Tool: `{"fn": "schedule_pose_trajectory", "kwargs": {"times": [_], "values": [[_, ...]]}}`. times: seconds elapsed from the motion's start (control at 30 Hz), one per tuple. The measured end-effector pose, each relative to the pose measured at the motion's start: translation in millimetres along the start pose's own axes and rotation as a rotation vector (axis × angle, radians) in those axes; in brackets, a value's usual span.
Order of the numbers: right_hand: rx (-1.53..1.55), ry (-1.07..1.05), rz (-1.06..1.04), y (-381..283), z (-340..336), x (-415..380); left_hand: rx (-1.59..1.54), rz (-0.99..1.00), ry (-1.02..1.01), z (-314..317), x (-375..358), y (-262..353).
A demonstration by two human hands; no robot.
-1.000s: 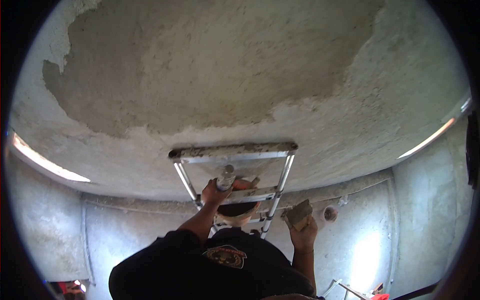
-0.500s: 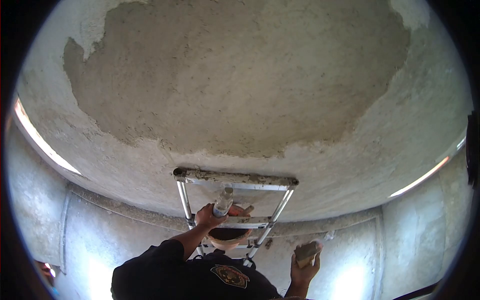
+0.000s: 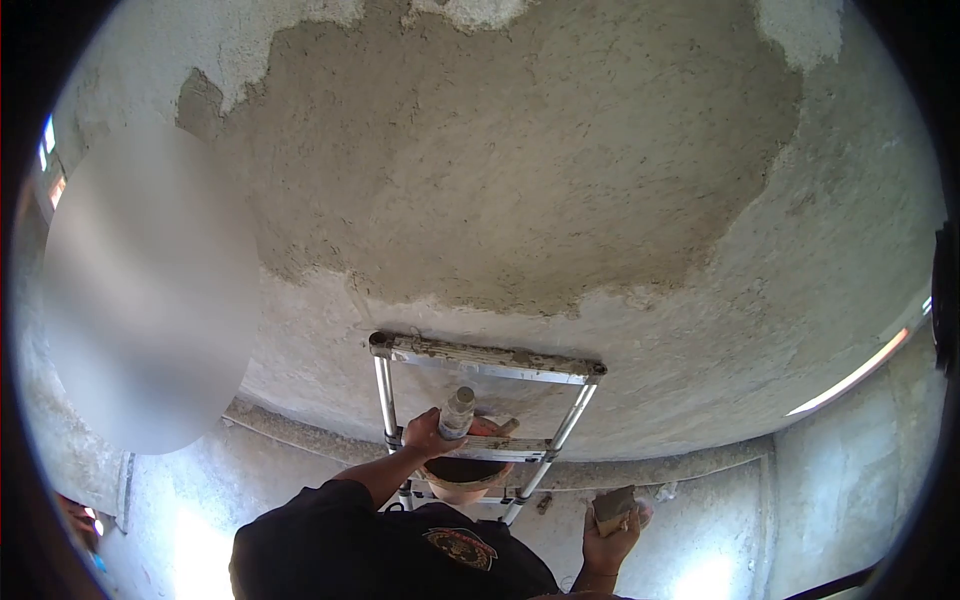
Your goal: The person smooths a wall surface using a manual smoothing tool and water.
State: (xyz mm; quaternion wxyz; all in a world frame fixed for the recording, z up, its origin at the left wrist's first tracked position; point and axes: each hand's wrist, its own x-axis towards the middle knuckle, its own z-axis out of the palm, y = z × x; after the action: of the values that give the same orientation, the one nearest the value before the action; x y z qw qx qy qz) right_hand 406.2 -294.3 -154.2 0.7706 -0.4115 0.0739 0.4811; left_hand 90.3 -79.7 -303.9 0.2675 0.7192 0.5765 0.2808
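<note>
My left hand (image 3: 424,434) is wrapped round a clear plastic bottle (image 3: 458,412) at the ladder's upper rungs. Just below it, a bucket (image 3: 462,488) with dark contents sits at the ladder, and a tool handle (image 3: 508,427) sticks up from it. Off to the right and lower down, my right hand (image 3: 608,545) grips a brown, sponge-like block (image 3: 613,508) from beneath, fingers up its sides. Whether the bottle holds liquid is hard to make out. In front spreads a darker, damp-looking plaster patch (image 3: 510,170) on the wall.
An aluminium ladder (image 3: 490,362) with mortar-smeared top rung leans close to the wall. Lighter, rough plaster (image 3: 850,200) surrounds the dark patch. A blurred oval hides part of the left side. A bright slit (image 3: 850,373) shows at the right.
The view has shifted, so the ladder and patch sit a little further right. The bottle's top points more towards the camera. Both hands keep their holds.
</note>
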Motion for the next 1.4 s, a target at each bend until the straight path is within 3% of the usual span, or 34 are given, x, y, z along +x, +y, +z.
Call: {"fn": "schedule_pose_trajectory", "kwargs": {"times": [0.1,0.2,0.3,0.33,0.4,0.57,0.67,0.77,0.83,0.87,0.93,1.1,1.23,1.4], "values": [[-0.022,0.030,-0.052,-5,1,-10,0.039,-0.027,-0.055,-2,-3,3],[-0.017,-0.071,-0.106,-8,-19,-14,-0.058,-0.105,-0.053,7,-3,-9],[-0.064,-0.062,-0.111,-14,-31,-27,-0.138,0.143,-0.164,-7,0,-8],[-0.121,-0.039,-0.109,-15,-37,-30,-0.138,0.135,-0.177,-8,-2,-8],[-0.175,-0.003,-0.098,-16,-47,-36,-0.147,0.414,-0.232,-15,-7,-2],[-0.188,0.030,-0.118,-12,-51,-43,-0.194,0.528,-0.383,-19,-21,45],[-0.053,-0.045,-0.122,-7,-46,-40,-0.447,0.316,-0.659,-1,-29,64],[0.037,-0.110,-0.147,-6,-33,-37,-0.748,0.095,-0.701,-7,-23,110],[0.059,-0.148,-0.150,-10,-23,-38,-0.839,-0.032,-0.934,-12,-7,125],[0.087,-0.095,-0.165,-12,-23,-36,-0.817,-0.046,-0.994,-13,-3,132],[0.104,-0.136,-0.138,-14,-22,-35,-0.820,0.121,-1.005,-17,3,143],[0.167,-0.103,-0.092,-25,-2,-44,-0.848,0.134,-1.189,-24,13,165],[0.121,-0.104,-0.089,-23,0,-46,-0.860,-0.037,-1.263,-26,19,178],[0.117,-0.103,-0.095,-14,-8,-44,-0.717,0.157,-1.356,-37,22,209]]}}
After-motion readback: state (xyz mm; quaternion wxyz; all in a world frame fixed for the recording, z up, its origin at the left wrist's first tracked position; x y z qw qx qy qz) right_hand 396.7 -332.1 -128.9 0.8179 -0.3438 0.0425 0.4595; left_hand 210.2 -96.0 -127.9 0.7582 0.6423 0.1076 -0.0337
